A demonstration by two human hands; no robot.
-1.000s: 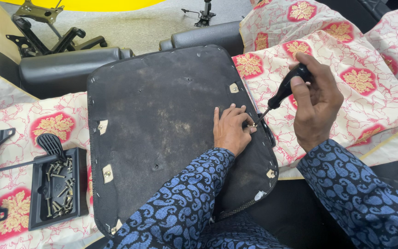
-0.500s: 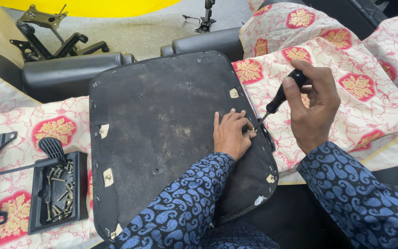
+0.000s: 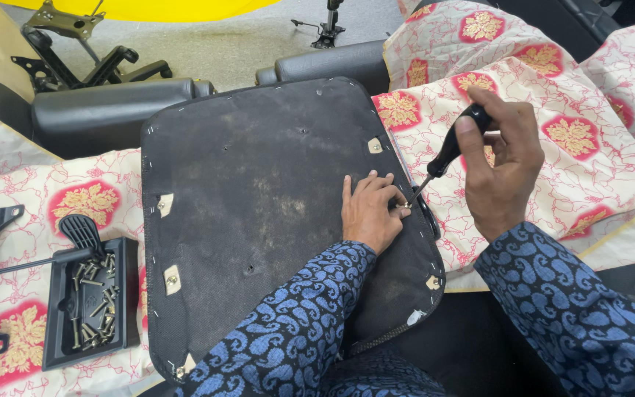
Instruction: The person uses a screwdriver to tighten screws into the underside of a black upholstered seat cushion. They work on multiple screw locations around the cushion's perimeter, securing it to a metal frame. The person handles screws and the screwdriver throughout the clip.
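Since the earlier frames, little has shifted: the right hand [image 3: 501,173] has tipped the black-handled screwdriver [image 3: 446,154] a touch more upright, its tip at the same spot on the right edge of the dark felt-backed chair seat panel [image 3: 259,206]. That hand is closed around the handle. The left hand [image 3: 369,213] lies flat on the panel, fingers pinched at the screwdriver tip around what seems to be a small screw, though it is too small to be sure.

As for progress, this edge fastening looks to be the one in hand. Several pale metal tabs [image 3: 164,204] around the rim appear to have screws seated, and a shallow black plastic tray of loose screws [image 3: 86,301] sits well to the left, so more probably remain.

Under the panel is a counter draped in cream cloth with red and gold medallions [image 3: 567,140]. Black padded cushions [image 3: 112,106] lie beyond it, and a black chair base [image 3: 90,59] rests on the grey floor.
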